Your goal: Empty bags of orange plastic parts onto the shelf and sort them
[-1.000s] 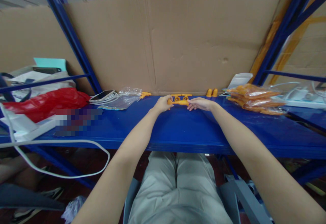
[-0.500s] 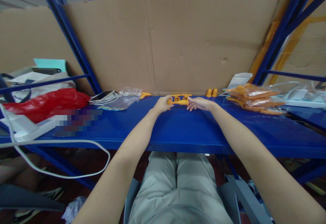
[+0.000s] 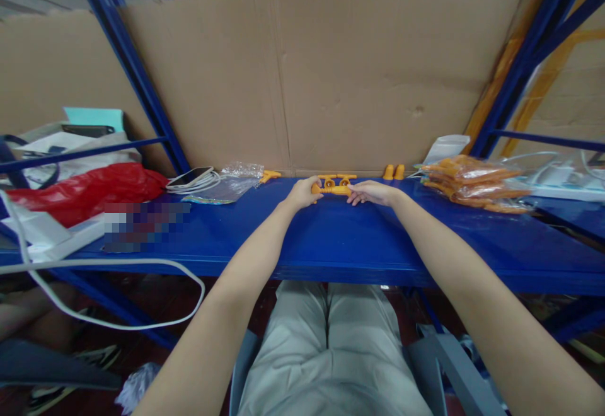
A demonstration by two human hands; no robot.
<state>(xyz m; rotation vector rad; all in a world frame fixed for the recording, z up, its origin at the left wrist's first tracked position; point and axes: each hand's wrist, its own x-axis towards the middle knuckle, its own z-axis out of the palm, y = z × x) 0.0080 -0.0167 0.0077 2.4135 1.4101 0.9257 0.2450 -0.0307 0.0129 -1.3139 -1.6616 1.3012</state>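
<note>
Over the far part of the blue shelf, my left hand (image 3: 302,194) is closed around the left end of a slim orange plastic piece (image 3: 338,190). The piece lies level between my hands and looks ribbed near its left part. My right hand (image 3: 371,193) pinches its right end with thumb and forefinger, the other fingers loosely bent. Just behind it, two orange parts with round openings (image 3: 329,182) rest against the cardboard. Fingers hide both ends of the held piece, so I cannot tell whether it is one part or two joined.
Two orange cones (image 3: 394,172) stand at the cardboard wall (image 3: 340,75). Bagged orange parts (image 3: 472,183) are piled right. On the left lie an orange part (image 3: 270,176), a clear bag (image 3: 231,184), a phone with a white cable (image 3: 196,179) and a red bag (image 3: 104,192).
The held orange piece has turned slightly between my fingers, and its ribbed part now shows more clearly. Both hands stay in nearly the same place.
</note>
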